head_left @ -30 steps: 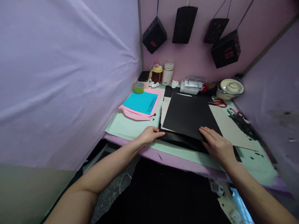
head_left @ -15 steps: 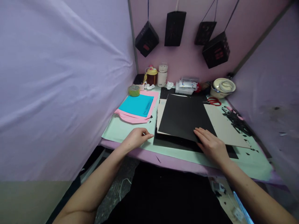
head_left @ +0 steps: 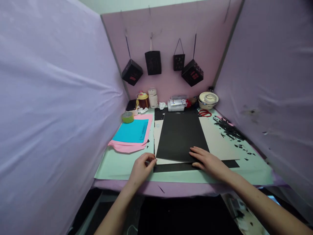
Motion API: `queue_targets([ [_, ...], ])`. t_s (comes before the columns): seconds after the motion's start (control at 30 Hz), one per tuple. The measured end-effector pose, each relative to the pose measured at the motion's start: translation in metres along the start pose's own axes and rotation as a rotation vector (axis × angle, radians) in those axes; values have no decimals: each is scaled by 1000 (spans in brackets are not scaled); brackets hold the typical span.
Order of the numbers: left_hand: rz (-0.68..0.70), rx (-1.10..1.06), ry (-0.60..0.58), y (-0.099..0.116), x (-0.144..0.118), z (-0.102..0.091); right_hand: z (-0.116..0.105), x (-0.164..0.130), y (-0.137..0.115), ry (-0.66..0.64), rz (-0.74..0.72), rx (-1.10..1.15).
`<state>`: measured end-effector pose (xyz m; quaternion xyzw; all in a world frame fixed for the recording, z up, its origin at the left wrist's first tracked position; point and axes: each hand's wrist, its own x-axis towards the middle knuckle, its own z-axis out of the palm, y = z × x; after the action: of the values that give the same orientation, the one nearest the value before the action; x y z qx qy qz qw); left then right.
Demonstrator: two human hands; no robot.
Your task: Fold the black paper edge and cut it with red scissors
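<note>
A sheet of black paper (head_left: 182, 137) lies on pale cardboard (head_left: 217, 140), with more black paper (head_left: 174, 167) showing beneath its front edge. My right hand (head_left: 207, 161) rests on the top sheet's front right corner, fingers stretched out flat and the thumb near the front edge. At the left front corner of the stack is my left hand (head_left: 143, 168), its thumb and forefinger pinched together against the corner. Whether a sheet is caught between those fingertips is hidden. Left of the stack, a blue sheet (head_left: 132, 131) lies on pink sheets (head_left: 126, 148).
Red-handled scissors (head_left: 204, 113) lie behind the stack, black scraps (head_left: 230, 129) at the right. A tape roll (head_left: 127, 117), a yellow-lidded cup (head_left: 142, 99), a box of pens (head_left: 177, 103) and a lidded bowl (head_left: 207, 100) line the back. Black paper boxes (head_left: 153, 62) hang above; fabric walls enclose both sides.
My view has tilted up and shifted right. My left hand has come to the stack's front left corner. The top sheet's raised front edge now lies flatter under my right hand.
</note>
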<state>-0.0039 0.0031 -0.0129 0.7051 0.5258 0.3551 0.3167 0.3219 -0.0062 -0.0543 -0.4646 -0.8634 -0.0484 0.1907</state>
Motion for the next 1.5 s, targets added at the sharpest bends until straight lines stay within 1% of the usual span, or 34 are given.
queue_targets([
  [0.07, 34, -14, 68, 3, -2, 0, -2, -1, 3, -11, -6, 41],
  [0.1, 62, -14, 84, 4, -3, 1, -3, -2, 4, 1, 1, 59],
  [0.17, 148, 27, 56, 5, -4, 3, -3, -5, 5, 44, 16, 95],
  [0.23, 286, 110, -2, 2, -2, 8, -2, -9, 4, 79, 18, 126],
  [0.27, 366, 157, -12, 0, -1, 12, -2, -10, 4, 92, 14, 139],
  [0.3, 448, 201, -2, -3, 0, 16, -2, -11, 4, 102, 12, 151],
  [0.4, 650, 286, 97, -12, 4, 28, -3, -13, 2, 122, -2, 169],
  [0.5, 721, 293, 157, -16, 3, 36, -6, -18, 2, 163, -23, 160],
  [0.63, 694, 301, 173, -19, -3, 40, -8, -31, 5, 264, 19, 152],
  [0.7, 676, 297, 185, -22, -5, 41, -8, -38, 7, 278, 48, 158],
  [0.87, 614, 292, 194, -27, -6, 45, -9, -44, 8, 275, 124, 183],
  [1.03, 576, 337, 171, -27, -4, 47, -10, -36, 5, 245, 234, 213],
  [1.2, 542, 376, 190, -22, -3, 48, -11, -30, 3, 197, 279, 210],
  [1.27, 479, 407, 199, -18, -4, 48, -11, -29, 4, 172, 312, 208],
  [1.37, 336, 445, 191, -11, -2, 48, -11, -26, 9, 114, 372, 226],
  [1.43, 250, 442, 150, -7, 3, 47, -13, -22, 14, 59, 403, 243],
  [1.5, 179, 421, 80, -3, 10, 43, -15, -16, 20, -8, 424, 258],
])
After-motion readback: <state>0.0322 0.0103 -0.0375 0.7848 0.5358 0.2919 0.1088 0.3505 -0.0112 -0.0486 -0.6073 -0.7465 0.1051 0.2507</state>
